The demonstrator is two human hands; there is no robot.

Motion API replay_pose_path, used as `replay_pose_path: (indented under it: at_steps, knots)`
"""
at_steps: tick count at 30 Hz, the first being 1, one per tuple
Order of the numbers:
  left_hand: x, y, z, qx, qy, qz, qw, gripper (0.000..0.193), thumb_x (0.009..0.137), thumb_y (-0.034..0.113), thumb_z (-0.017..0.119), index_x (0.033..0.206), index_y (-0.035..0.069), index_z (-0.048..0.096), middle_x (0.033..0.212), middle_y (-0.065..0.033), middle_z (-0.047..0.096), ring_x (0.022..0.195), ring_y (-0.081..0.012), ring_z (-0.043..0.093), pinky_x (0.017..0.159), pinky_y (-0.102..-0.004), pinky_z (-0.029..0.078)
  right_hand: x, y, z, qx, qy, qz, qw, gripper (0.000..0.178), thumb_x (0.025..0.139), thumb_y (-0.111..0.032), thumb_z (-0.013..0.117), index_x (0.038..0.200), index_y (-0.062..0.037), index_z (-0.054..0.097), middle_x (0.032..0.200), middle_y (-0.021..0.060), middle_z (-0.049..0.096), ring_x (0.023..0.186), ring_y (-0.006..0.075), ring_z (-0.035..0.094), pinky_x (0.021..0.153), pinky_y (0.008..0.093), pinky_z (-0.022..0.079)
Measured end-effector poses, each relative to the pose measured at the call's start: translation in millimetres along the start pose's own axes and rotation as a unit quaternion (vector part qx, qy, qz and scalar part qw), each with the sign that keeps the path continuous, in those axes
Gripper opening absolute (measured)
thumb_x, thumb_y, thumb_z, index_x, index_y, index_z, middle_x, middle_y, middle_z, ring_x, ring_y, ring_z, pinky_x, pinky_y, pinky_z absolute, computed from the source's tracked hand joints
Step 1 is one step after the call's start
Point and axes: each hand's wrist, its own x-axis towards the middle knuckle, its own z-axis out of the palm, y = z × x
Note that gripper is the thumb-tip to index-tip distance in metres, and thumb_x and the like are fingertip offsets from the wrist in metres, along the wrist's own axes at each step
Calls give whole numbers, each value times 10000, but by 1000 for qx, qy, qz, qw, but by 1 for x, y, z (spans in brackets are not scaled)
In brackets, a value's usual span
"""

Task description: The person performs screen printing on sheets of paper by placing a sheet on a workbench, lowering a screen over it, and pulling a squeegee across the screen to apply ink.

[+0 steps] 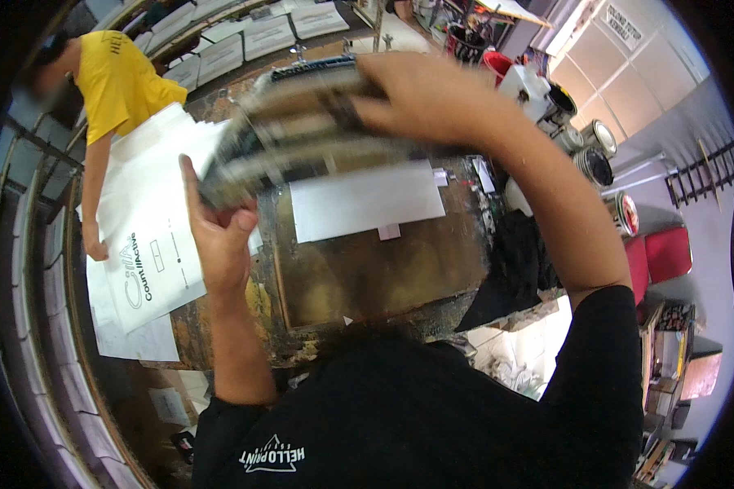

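Note:
A screen printing frame (pixel 302 155), smeared by motion, is tilted up above the far side of the worktable. My left hand (pixel 223 240) has the frame's left end between its thumb and its stretched index finger. Reaching across from the right, my right hand (pixel 412 98) is closed on a bar of the frame; its fingertips are blurred. Under the frame a white sheet (pixel 367 204) lies on a brown, stained printing board (pixel 383 281). Small pale tabs (pixel 390 232) stick out at the sheet's edge.
Printed white sheets (pixel 151 236) are stacked on the left, where a person in a yellow shirt (pixel 122 81) has a hand on them. Paint cans (pixel 593 167) and a black cloth (pixel 518 253) are on the right. Racks with sheets (pixel 269 37) stand behind; a red chair (pixel 667 251) is farther right.

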Motion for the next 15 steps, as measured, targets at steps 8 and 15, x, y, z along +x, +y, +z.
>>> replay_pose_path:
  at_steps: [8,15]
  knots:
    - [-84,-75,-65,529,-22,-3,848,1251,549,475,1043,1555,-38,504,1172,-107,748,1044,-224,676,1019,-414,443,-16,42,164,-58,46,8,997,528,770,-108,795,1240,-91,553,1151,104,611,1124,317,596,929,485,439]
    - [-89,-94,-87,601,-45,25,797,1372,501,736,944,1553,-33,515,981,-55,686,951,-236,584,957,-424,342,118,132,241,-152,103,12,983,517,781,-83,774,1255,-94,569,1190,87,635,1174,295,608,925,460,471]
